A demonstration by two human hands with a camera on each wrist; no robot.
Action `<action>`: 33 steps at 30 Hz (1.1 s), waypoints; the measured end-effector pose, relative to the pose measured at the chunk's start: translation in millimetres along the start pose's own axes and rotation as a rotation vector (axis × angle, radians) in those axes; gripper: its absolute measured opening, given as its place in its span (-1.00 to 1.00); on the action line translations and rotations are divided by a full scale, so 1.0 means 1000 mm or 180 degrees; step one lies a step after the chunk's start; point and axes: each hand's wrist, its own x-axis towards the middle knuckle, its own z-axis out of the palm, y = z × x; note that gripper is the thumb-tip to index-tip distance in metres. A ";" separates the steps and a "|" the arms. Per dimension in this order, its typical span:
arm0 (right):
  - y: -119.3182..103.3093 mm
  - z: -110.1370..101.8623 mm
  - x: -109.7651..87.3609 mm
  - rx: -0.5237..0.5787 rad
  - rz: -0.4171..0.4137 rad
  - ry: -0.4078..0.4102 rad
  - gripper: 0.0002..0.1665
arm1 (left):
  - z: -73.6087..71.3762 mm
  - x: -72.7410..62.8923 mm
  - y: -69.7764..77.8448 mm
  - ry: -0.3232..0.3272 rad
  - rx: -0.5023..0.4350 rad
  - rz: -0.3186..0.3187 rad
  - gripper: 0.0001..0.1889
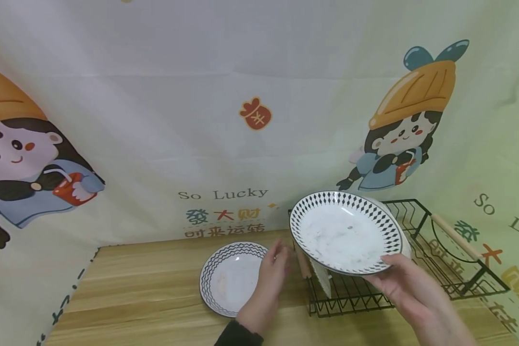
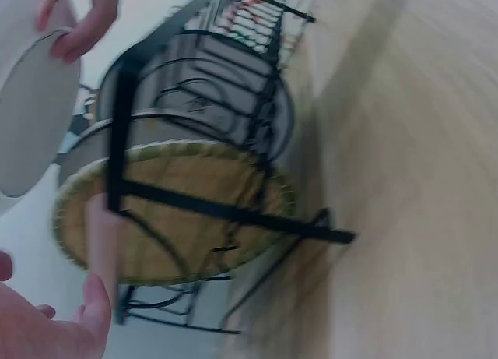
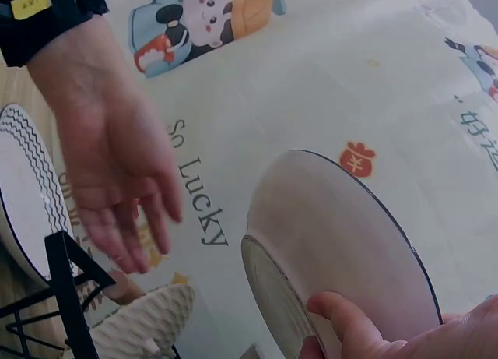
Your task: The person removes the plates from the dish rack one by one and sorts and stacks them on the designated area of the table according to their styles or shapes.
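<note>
- Head view: the diamond-rimmed plate (image 1: 346,233) hides much of the wire rack (image 2: 233,212) on the right and most of what stands in it.
- The left hand (image 1: 271,274) and its forearm cover the near right edge of the zigzag-rimmed plate (image 1: 233,283) on the counter (image 1: 138,283), to the left.
- The left wrist view is blurred; it cuts off the left hand, and the contents of the rack are hard to identify.
- The right wrist view cuts off the right hand (image 1: 415,293) and the near part of its plate.
- That plate is white, round and shallow, with black diamonds, a dark edge, greyish smudges and a plain pale underside with a foot ring.
- It is tilted above the rack's left part, its near right rim pinched by the right hand; the left hand's fingers are loosely extended, holding nothing.
</note>
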 end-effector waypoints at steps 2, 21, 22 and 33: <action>0.003 0.002 -0.001 -0.0089 -0.0019 -0.0033 0.06 | -0.004 -0.003 0.009 0.0021 -0.0083 0.0093 -0.43; 0.022 0.011 -0.003 -0.0401 0.0328 -0.0676 -0.46 | -0.029 -0.038 0.058 -0.0887 -0.0938 -0.0330 -0.28; 0.023 0.011 -0.002 -0.0395 0.0340 -0.0765 -0.46 | -0.031 -0.040 0.057 -0.0905 -0.0950 -0.0360 -0.28; 0.037 0.013 0.004 -0.0500 0.0506 -0.0798 -0.57 | -0.050 -0.046 0.049 -0.0691 -0.0771 -0.0436 -0.30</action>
